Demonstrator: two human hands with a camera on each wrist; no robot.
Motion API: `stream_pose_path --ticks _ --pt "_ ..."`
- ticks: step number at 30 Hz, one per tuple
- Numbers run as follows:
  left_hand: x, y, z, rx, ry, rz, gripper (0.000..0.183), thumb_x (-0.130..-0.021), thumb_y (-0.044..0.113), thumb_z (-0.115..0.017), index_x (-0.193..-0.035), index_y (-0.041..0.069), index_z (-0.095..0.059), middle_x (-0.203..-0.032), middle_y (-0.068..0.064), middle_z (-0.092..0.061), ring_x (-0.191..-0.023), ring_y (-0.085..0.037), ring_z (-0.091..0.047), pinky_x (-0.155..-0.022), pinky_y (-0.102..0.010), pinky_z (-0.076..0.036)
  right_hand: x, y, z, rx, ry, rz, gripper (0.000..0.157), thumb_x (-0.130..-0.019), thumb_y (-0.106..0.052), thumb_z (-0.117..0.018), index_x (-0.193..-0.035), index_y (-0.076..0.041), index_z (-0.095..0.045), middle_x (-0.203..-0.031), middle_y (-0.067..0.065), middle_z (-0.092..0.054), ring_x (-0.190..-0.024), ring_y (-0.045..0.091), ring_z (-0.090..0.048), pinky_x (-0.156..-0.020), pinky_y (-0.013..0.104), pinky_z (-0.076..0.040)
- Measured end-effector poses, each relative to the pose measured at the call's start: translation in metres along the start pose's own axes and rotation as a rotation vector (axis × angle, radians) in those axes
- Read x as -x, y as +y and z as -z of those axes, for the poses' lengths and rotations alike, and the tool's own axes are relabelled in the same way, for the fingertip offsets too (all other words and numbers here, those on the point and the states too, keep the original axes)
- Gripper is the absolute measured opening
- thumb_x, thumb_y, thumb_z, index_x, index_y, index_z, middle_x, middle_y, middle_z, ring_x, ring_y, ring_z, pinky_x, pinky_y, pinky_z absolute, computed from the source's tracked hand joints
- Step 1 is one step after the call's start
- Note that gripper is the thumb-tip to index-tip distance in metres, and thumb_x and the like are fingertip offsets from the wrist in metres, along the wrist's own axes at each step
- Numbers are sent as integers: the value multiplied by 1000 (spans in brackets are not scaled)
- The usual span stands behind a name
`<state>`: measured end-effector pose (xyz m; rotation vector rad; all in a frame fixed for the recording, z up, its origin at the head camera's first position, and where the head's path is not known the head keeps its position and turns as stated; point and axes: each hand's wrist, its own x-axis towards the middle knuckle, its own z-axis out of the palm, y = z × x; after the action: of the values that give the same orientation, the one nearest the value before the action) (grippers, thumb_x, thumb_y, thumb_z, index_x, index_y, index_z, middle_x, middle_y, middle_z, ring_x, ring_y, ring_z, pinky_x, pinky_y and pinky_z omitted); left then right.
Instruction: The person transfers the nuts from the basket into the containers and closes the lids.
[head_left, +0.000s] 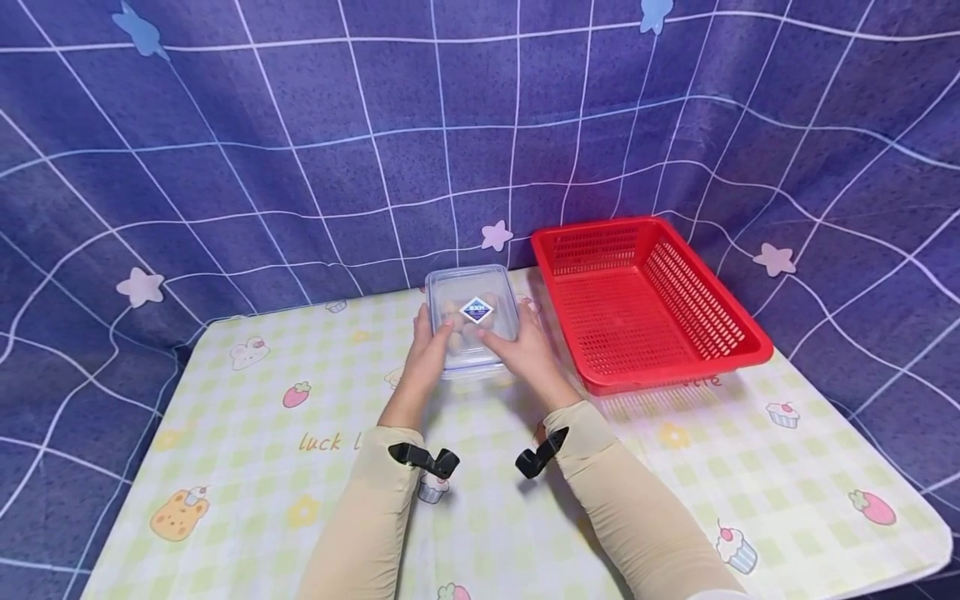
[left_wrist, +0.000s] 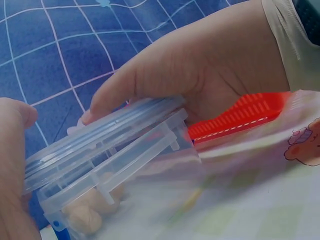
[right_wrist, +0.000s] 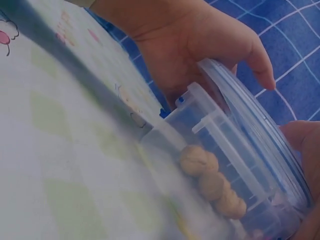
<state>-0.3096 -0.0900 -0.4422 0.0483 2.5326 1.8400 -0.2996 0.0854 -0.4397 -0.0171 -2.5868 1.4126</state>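
Observation:
A clear plastic food container (head_left: 457, 360) with walnuts (right_wrist: 212, 185) inside stands near the back of the table. Its clear lid (head_left: 450, 287), marked with a blue and white diamond label (head_left: 477, 311), lies over the top. A narrow gap shows between lid and container rim in the left wrist view. My left hand (head_left: 427, 354) grips the left side, thumb on the lid. From the right, my right hand (head_left: 528, 354) holds the opposite side, its thumb also over the lid. The fingers low on the container's sides are partly hidden.
A red plastic basket (head_left: 753, 346) stands close to the right of the container. A patterned cloth covers the table (head_left: 247, 467). Directly behind the table hangs a blue grid curtain (head_left: 300, 167), which also runs along both sides.

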Motion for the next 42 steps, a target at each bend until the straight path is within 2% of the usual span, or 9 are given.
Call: stream_pose_path --ticks 5,10,18,25,32,34,36,40,42 --pt "-2 0 -3 -50 -17 0 87 -85 69 -33 -149 19 -1 -153 -12 4 -138 -26 3 -111 -49 -2 0 5 0 -15 14 -11 92 -77 -46 -68 -142 2 -25 -145 19 -29 -132 30 -28 -109 39 -24" --pt "-4 -1 -6 -75 -12 13 83 -88 65 -32 -149 17 -1 -152 -13 4 -138 -25 4 -111 -47 -2 -1 9 -2 -38 5 -37 89 -77 -45 -68 -140 2 -29 -139 20 -38 -127 31 -36 -106 40 -30" --pt "-6 -7 -7 -137 -18 78 81 -89 65 -29 -149 19 1 -153 -12 5 -138 -26 4 -111 -49 -4 -4 9 -4 7 3 -28 91 -76 -49 -68 -141 2 -29 -140 19 -36 -129 29 -34 -107 40 -28" --pt "-9 -7 -5 -178 -25 64 75 -94 55 -29 -149 14 0 -152 -18 2 -138 -30 1 -110 -50 -6 -8 6 -6 37 -24 -52 92 -77 -50 -66 -141 4 -26 -140 21 -35 -129 31 -33 -107 40 -28" --pt "-14 -8 -3 -204 -38 60 73 -95 52 -29 -148 12 1 -151 -21 0 -138 -32 0 -110 -50 -6 -11 6 -6 25 -10 -49 90 -77 -49 -67 -140 3 -29 -139 21 -38 -128 30 -35 -107 39 -29" --pt "-15 -9 -1 -143 -57 74 71 -95 51 -28 -148 16 3 -152 -17 0 -138 -31 -1 -111 -49 -5 -12 9 -6 -47 -8 -51 87 -79 -47 -65 -142 1 -28 -141 19 -36 -129 29 -33 -107 39 -27" --pt "-14 -12 1 -29 -65 111 69 -95 51 -27 -149 20 4 -153 -10 0 -138 -28 0 -111 -47 -3 -14 15 -6 -167 7 -79 83 -83 -46 -62 -144 -3 -26 -144 17 -32 -132 28 -29 -109 38 -24" --pt "-11 -19 5 384 -33 177 69 -94 54 -30 -148 27 4 -153 -9 -6 -139 -23 -6 -112 -38 -6 -15 28 -7 -461 60 -149 75 -90 -46 -52 -147 -10 -19 -149 13 -23 -136 23 -20 -111 34 -18" --pt "-10 -21 6 571 -18 193 75 -93 57 -31 -148 21 4 -152 -14 -11 -138 -23 -11 -112 -33 -11 -16 34 -7 -566 78 -157 73 -91 -44 -50 -147 -9 -18 -149 14 -22 -136 21 -20 -111 33 -17"
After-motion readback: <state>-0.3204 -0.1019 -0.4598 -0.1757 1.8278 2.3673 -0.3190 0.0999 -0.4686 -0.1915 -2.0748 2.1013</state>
